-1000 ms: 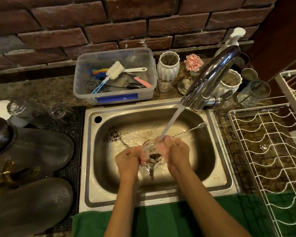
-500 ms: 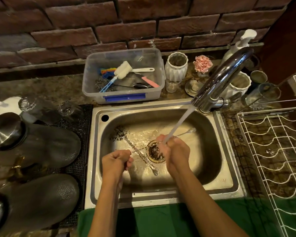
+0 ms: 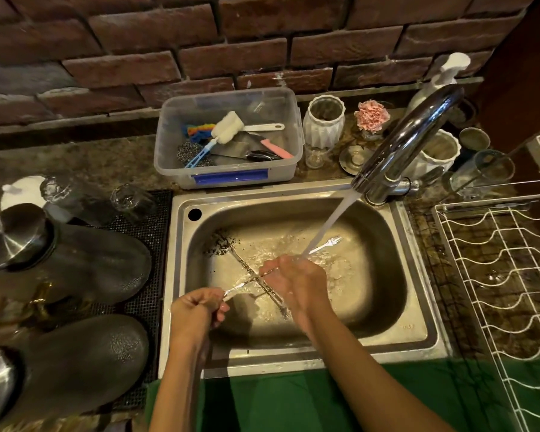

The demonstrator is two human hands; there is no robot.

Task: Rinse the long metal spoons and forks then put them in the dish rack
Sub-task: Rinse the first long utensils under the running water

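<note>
A long metal fork [image 3: 326, 244] stretches across the steel sink [image 3: 418, 335] under the running water, tines at the far right. My left hand [image 3: 197, 313] grips its handle end at the near left. My right hand [image 3: 296, 283] is closed around its middle, right where the stream lands. A second long metal utensil [image 3: 256, 277] lies on the sink floor, crossing beneath the held fork from the far left to the near middle. The white wire dish rack [image 3: 499, 275] stands to the right of the sink and holds no cutlery.
The chrome faucet [image 3: 409, 141] arches over the sink's far right corner. A clear plastic tub [image 3: 228, 176] of brushes and scourers sits behind the sink. White vases and glasses line the back counter. Upturned glasses and dark pot lids [image 3: 75, 260] fill the left mat. A green cloth [image 3: 325, 400] covers the front edge.
My left hand has pulled left and toward me along the fork, away from my right hand. The second utensil on the sink floor has come into view.
</note>
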